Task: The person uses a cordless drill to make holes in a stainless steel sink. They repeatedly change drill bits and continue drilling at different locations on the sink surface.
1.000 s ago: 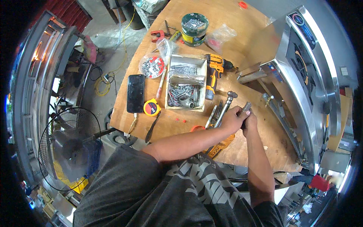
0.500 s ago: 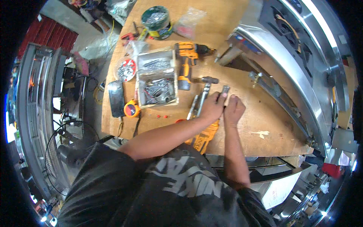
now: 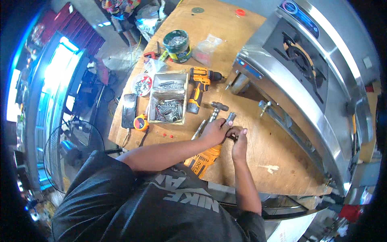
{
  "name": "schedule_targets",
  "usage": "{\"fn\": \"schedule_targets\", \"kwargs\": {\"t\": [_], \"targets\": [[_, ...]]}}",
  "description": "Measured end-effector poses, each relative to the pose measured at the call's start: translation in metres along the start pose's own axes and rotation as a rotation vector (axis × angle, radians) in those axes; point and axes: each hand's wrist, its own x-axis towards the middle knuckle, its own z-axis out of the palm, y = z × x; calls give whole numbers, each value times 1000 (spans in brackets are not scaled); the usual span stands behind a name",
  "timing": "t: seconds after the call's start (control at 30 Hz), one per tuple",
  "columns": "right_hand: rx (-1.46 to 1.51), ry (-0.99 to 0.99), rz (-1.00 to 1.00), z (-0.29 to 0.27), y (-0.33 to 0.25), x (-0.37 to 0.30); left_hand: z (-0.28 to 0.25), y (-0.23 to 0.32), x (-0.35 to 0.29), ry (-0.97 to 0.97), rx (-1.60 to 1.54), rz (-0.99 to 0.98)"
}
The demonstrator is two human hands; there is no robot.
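Observation:
My left hand [image 3: 213,133] is closed around a short grey metal piece [image 3: 231,117], whose end sticks out beyond my fingers. Close beside it, my right hand [image 3: 239,145] has its fingers curled toward the left one and its thumb raised; what they hold, if anything, is hidden. Under my left wrist lies an orange power tool [image 3: 201,161], partly covered by my forearm. A hammer [image 3: 219,106] rests just past my left hand, with a metal rod [image 3: 199,130] alongside.
Left of the hammer lies an orange cordless drill [image 3: 198,88]. Beside it stand a divided box of screws [image 3: 185,101], a phone [image 3: 129,111], a tape measure [image 3: 140,122], a tub of fasteners [image 3: 142,84] and a green bucket [image 3: 177,46]. A steel stove [image 3: 278,97] borders the right.
The view has shifted, showing more of the table's far end. My right hand has turned, curling its fingers in closer to my left hand, which keeps its grip on the metal piece.

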Motion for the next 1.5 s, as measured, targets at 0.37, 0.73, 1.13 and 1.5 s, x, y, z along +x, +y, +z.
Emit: {"fn": "schedule_targets", "kwargs": {"t": [0.37, 0.73, 1.13, 1.5], "targets": [[165, -170, 1246, -17, -87, 30, -1, 14, -23, 101, -168, 102], [-376, -37, 560, 2, -37, 24, -5, 5, -1, 129, -222, 14], [-342, -8, 25, -7, 12, 5, -21, -8, 29, 139, -7, 225], [-574, -135, -56, -23, 6, 3, -26, 2, 55, 112, -204, 53]]}}
